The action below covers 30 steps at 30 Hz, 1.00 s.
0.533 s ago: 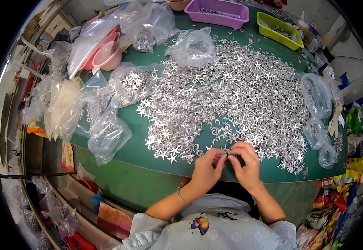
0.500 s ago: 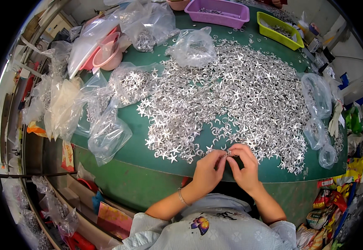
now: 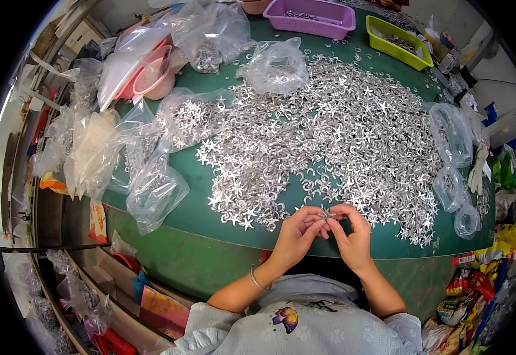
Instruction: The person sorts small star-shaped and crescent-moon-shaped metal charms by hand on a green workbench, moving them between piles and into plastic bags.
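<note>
My left hand (image 3: 298, 234) and my right hand (image 3: 351, 235) meet at the near edge of the green table. Pinched between their fingertips is a small silvery metal star-shaped piece (image 3: 325, 215); the fingers partly cover it. Just beyond my hands spreads a large pile of silvery pieces (image 3: 352, 142), star shapes mixed with small curved, ring-like ones. A clear plastic bag (image 3: 278, 68) lies on the pile's far side.
Clear bags of metal pieces (image 3: 157, 183) crowd the table's left side, near a pink basin (image 3: 156, 84). At the back stand a purple tray (image 3: 311, 26) and a yellow-green tray (image 3: 382, 44). Plastic bags (image 3: 450, 136) lie at right. Part of another person's hand (image 3: 391, 5) shows beyond.
My fingertips have shifted around the small metal piece, and more of its star shape now shows. Both hands stay at about the same place; the pile looks unchanged.
</note>
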{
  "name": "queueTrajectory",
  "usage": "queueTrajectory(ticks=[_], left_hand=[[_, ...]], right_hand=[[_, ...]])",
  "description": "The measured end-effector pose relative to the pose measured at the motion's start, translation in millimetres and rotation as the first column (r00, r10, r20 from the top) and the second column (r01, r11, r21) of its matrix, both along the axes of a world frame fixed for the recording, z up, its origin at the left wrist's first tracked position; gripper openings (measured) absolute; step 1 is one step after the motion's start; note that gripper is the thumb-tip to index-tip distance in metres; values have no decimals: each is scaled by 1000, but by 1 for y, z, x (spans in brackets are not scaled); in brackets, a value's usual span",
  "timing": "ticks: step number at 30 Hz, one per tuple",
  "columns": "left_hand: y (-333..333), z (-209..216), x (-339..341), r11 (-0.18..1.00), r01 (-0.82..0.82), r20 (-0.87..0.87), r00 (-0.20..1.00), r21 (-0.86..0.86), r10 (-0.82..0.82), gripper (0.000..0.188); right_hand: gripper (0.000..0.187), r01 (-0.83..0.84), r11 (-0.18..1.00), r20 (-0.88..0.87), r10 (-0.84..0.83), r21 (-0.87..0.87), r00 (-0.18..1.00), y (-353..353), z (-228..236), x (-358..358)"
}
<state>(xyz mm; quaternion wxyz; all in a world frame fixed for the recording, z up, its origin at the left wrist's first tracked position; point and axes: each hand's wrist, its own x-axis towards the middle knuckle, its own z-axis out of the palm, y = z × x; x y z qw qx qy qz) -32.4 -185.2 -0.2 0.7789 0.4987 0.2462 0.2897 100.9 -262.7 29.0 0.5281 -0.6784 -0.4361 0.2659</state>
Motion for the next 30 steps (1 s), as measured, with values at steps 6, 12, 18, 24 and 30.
queueTrajectory(ticks=[6,12,18,24,30], left_hand=[[1,2,0,998,19,57,998,-64,-16,21],[1,5,-1,1000,-14,-26,1000,-1,13,22],[10,14,-6,984,79,-22,996,-160,-83,13],[13,21,-11,977,143,-90,983,-160,-159,11],[14,26,-14,965,179,-49,980,-191,-191,12]], right_hand=[[13,-68,995,-142,78,76,987,0,-9,8],[17,-120,992,0,120,34,993,4,0,8],[11,-25,993,-631,90,112,770,5,-6,4],[14,-298,954,-767,212,29,606,1,-3,20],[13,-323,942,-802,261,90,537,-3,-6,18]])
